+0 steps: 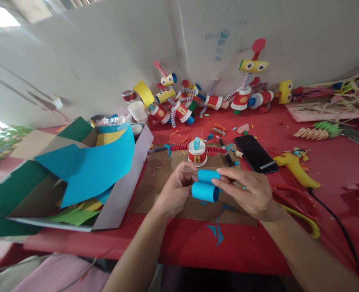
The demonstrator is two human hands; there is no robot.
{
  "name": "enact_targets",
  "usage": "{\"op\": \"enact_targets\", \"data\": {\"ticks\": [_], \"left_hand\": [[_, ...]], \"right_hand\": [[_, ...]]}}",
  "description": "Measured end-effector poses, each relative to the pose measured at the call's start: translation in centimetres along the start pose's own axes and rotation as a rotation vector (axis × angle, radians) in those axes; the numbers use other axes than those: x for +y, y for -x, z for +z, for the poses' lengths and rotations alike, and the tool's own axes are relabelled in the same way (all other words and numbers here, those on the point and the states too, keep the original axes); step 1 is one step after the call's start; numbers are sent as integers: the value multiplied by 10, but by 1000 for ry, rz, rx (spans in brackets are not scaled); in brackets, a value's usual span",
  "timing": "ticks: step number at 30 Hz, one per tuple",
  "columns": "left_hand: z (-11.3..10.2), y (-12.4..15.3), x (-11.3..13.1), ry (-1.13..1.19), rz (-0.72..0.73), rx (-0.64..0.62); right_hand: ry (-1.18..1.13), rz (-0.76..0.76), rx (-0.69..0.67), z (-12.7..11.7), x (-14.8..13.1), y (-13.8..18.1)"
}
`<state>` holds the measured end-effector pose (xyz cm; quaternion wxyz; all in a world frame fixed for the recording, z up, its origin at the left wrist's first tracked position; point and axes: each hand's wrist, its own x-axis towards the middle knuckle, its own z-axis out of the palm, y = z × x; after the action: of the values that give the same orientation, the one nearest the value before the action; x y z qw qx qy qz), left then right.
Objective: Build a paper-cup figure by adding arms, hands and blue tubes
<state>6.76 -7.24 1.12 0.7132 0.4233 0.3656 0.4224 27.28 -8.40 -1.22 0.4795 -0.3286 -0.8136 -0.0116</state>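
Observation:
Two blue paper tubes (204, 192) lie side by side between my hands, above a brown cardboard sheet (164, 190). My left hand (178, 186) curls around their left ends, thumb and fingers closed on them. From the right, my right hand (249, 192) pinches the tubes with its fingertips. Just beyond stands a red and white paper cup figure (197, 153) with red folded-paper arms, blue tips and a light blue folded strip on top. Blue paper scraps (217, 233) lie near the table's front edge.
An open box (115, 202) with coloured paper sheets (97, 162) stands at left. On the right are a black phone (254, 153), a yellow glue gun (298, 168) with its cord, and yellow-handled scissors (309, 223). Several cup figures (182, 111) line the wall.

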Motion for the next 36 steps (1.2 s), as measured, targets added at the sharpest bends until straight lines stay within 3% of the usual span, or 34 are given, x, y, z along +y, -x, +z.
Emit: {"op": "enact_targets", "data": {"ticks": [4, 9, 14, 25, 31, 36], "left_hand": [[3, -1, 2, -20, -11, 43], [3, -2, 2, -98, -36, 118], [0, -4, 0, -96, -40, 169], [-5, -5, -4, -135, 33, 233], [-8, -6, -1, -74, 134, 388], [-7, -6, -5, -52, 233, 468]], "right_hand": [[-73, 78, 35, -2, -2, -1], [-149, 16, -8, -7, -9, -11], [-361, 174, -15, -4, -14, -17], [-212, 131, -4, 2, -8, -7], [-372, 378, 50, -1, -19, -15], [-367, 370, 69, -1, -30, -15]]}}
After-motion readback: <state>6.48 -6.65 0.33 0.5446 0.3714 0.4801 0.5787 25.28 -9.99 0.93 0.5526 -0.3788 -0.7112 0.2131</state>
